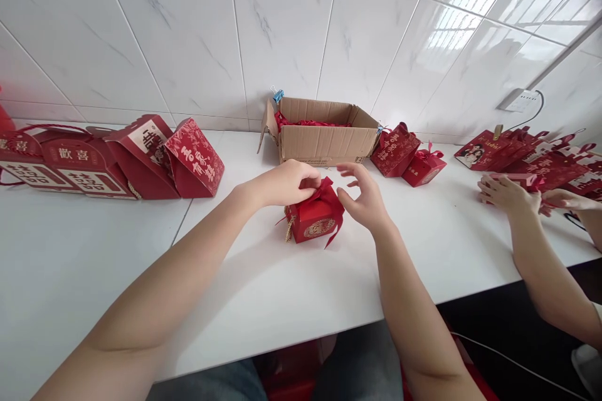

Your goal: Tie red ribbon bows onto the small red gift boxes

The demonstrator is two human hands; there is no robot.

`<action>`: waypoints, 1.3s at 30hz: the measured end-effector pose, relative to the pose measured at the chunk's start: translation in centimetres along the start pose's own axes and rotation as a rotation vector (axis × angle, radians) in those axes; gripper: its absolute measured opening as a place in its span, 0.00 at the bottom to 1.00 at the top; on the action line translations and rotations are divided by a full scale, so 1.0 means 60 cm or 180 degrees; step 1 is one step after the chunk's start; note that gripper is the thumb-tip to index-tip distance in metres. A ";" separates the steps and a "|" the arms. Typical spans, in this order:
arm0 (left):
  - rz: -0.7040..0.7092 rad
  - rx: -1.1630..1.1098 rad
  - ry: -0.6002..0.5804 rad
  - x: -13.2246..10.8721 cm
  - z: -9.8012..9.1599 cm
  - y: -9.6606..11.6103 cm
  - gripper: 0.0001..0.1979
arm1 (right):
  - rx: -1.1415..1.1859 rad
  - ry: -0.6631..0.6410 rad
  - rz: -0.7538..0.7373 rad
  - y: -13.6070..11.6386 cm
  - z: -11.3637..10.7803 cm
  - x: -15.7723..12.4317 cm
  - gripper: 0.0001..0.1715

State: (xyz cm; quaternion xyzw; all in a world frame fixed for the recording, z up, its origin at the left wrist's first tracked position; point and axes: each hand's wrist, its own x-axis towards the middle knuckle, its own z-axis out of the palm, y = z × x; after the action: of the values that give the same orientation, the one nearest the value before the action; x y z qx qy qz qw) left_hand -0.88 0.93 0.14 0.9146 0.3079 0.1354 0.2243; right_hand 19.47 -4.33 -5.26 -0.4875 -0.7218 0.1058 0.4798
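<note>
In front of me on the white table stands a small red gift box with a round gold emblem and a gold tassel at its left corner. A red ribbon bow is tied on its top, one tail hanging down the front. The fingers of my left hand are pinched together at the bow's left side, seemingly on the ribbon. On the bow's right, my right hand hovers with fingers curved and apart, holding nothing.
An open cardboard carton holding red ribbon stands by the tiled wall. Red gift boxes line the left side. A small bow-topped box sits right of the carton. Farther right, a co-worker's hands handle another red box.
</note>
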 end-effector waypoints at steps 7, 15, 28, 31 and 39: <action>0.0035 0.0055 0.0149 0.001 -0.001 0.001 0.06 | 0.0322 -0.0523 -0.0284 0.007 0.012 0.000 0.16; -0.0021 0.0272 0.0338 0.004 0.006 -0.001 0.03 | 0.0021 -0.0221 -0.0752 0.002 0.027 0.002 0.12; -0.0013 -0.0149 0.0498 0.000 0.001 0.002 0.03 | -0.0331 -0.0228 -0.0887 0.005 0.023 -0.003 0.24; -0.0019 -0.0440 0.0479 -0.001 0.000 0.003 0.03 | -0.0305 -0.0221 -0.0892 0.003 0.026 -0.002 0.19; 0.0192 -0.0163 0.0572 0.004 0.004 -0.004 0.07 | -0.0311 -0.0182 -0.0863 0.001 0.032 0.001 0.11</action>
State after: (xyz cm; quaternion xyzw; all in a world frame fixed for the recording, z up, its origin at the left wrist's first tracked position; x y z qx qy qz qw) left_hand -0.72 1.14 -0.16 0.9016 0.2955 0.2315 0.2148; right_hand 18.00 -3.67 -6.27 -0.4051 -0.7987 0.0185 0.4446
